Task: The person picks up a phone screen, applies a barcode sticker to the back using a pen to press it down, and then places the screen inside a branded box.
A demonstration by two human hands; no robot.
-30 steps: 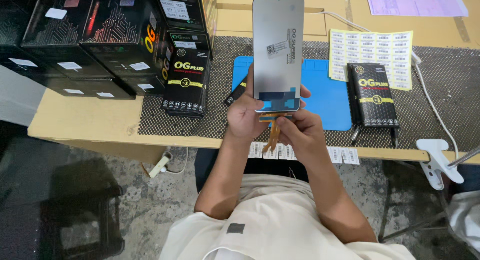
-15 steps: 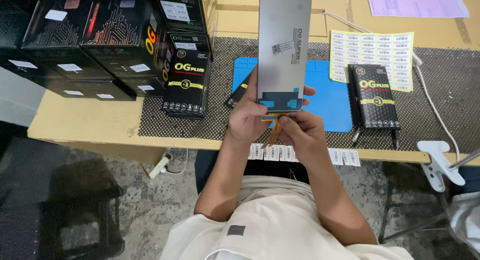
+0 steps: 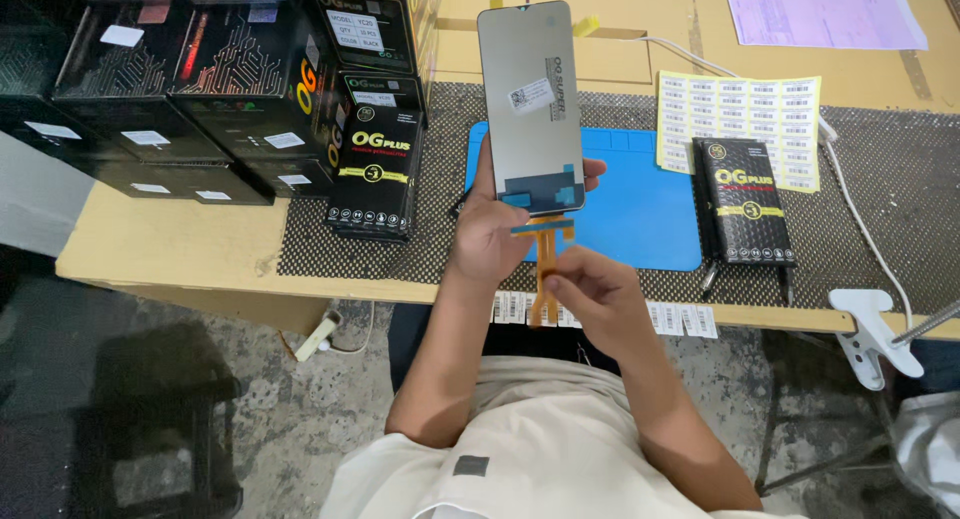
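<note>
A: What is in hand right now?

B: The left hand holds a phone screen panel upright at the centre top of the frame, back face toward the camera; its fingers wrap the lower edge, thumb on one side and fingertips showing on the other, closed firmly on the panel; the right hand sits just below, at the centre of the frame, thumb and fingers pinched shut on the orange ribbon cable that hangs from the panel's bottom edge.

A: So which step would you call it?

B: I judge it an inspection or preparation of the cable; the panel is lifted clear of the blue mat, which lies behind it on the black mesh sheet, and the cable is being held straight downward.

A: What does the next move call for?

B: A light touch, I think; the ribbon looks thin and would crease if bent sharply, so the pinch should guide, not pull; the left hand needs to keep the panel steady by its edges.

A: What else is around?

B: A stack of black boxes at the upper left; one slim black box stands beside them, another flat black box lies to the right of the mat; a yellow sheet of labels sits above that; a strip of small labels runs along the table edge near the right hand.
</note>
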